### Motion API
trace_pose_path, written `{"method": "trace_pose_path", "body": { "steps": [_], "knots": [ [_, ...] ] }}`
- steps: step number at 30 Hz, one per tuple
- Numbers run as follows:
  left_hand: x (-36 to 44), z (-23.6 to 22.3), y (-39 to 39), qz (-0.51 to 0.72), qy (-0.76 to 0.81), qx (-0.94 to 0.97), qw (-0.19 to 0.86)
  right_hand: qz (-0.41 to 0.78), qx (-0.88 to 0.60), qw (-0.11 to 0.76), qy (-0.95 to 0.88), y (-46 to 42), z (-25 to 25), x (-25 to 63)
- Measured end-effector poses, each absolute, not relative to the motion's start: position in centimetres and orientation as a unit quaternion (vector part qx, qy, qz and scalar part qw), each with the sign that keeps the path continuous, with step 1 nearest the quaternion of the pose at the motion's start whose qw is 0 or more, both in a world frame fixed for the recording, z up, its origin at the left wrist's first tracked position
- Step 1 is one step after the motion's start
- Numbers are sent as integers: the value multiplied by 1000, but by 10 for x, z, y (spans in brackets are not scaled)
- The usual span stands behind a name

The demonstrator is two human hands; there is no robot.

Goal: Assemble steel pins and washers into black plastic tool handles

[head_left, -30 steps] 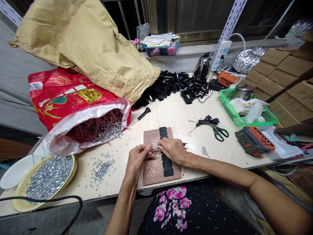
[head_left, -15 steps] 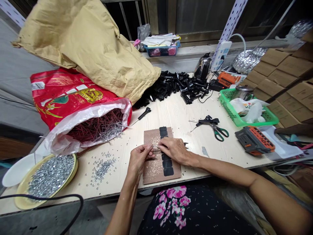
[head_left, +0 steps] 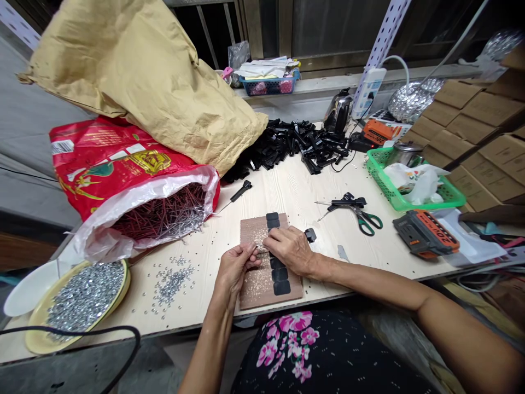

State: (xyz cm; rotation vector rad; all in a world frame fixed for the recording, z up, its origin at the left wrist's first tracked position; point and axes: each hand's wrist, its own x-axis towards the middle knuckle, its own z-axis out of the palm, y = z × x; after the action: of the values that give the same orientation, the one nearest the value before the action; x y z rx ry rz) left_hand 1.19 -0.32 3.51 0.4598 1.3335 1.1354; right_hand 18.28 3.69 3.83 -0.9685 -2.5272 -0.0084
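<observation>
Both my hands meet over a brown board [head_left: 254, 282] with a row of black pads down its middle, lying at the table's near edge. My left hand [head_left: 235, 266] is closed in a pinch on a thin metal pin [head_left: 262, 248]. My right hand [head_left: 289, 249] is curled over the pin's other end, whose black handle tip [head_left: 310, 235] sticks out past the knuckles. Loose small silver nuts [head_left: 170, 282] lie scattered left of the board.
A red bag [head_left: 123, 169] spilling long pins lies at left under a brown paper sack [head_left: 143, 71]. A yellow dish [head_left: 35, 339] of silver nuts, a pile of black handles [head_left: 295, 145], scissors [head_left: 361, 213], a green basket [head_left: 410, 191] and an orange battery [head_left: 426, 232] surround the work area.
My hands stayed over the board; the right hand shifted slightly and the black handle tip now shows more clearly beyond it.
</observation>
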Motion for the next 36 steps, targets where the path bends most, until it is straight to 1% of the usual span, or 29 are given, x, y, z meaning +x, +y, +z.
{"method": "trace_pose_path", "body": {
  "steps": [2, 6, 11, 14, 16, 17, 21, 23, 29, 32, 36],
  "knots": [
    [12, 34, -3, 496, 580, 200, 614, 11, -350, 215, -911, 38, 38, 183],
    [14, 35, -4, 505, 591, 210, 593, 97, -363, 211, -902, 39, 39, 185],
    [17, 38, -5, 507, 599, 227, 577, 106, -360, 208, -903, 40, 39, 186],
    [18, 40, -5, 504, 602, 240, 571, 186, -368, 205, -887, 42, 40, 189],
    [18, 41, -5, 494, 604, 238, 579, 206, -372, 206, -881, 42, 40, 190],
    [18, 41, -4, 490, 603, 233, 585, 191, -372, 210, -884, 42, 40, 190],
    [19, 39, -3, 489, 593, 208, 605, 63, -362, 233, -900, 40, 39, 189],
    [20, 39, -2, 490, 592, 199, 608, 20, -359, 237, -902, 39, 39, 188],
    [21, 41, -1, 482, 590, 187, 621, -26, -326, 227, -917, 40, 41, 188],
    [21, 41, -2, 482, 594, 192, 615, 13, -324, 219, -920, 40, 41, 190],
    [22, 40, -2, 487, 601, 207, 599, 148, -359, 215, -896, 41, 43, 193]
  ]
}}
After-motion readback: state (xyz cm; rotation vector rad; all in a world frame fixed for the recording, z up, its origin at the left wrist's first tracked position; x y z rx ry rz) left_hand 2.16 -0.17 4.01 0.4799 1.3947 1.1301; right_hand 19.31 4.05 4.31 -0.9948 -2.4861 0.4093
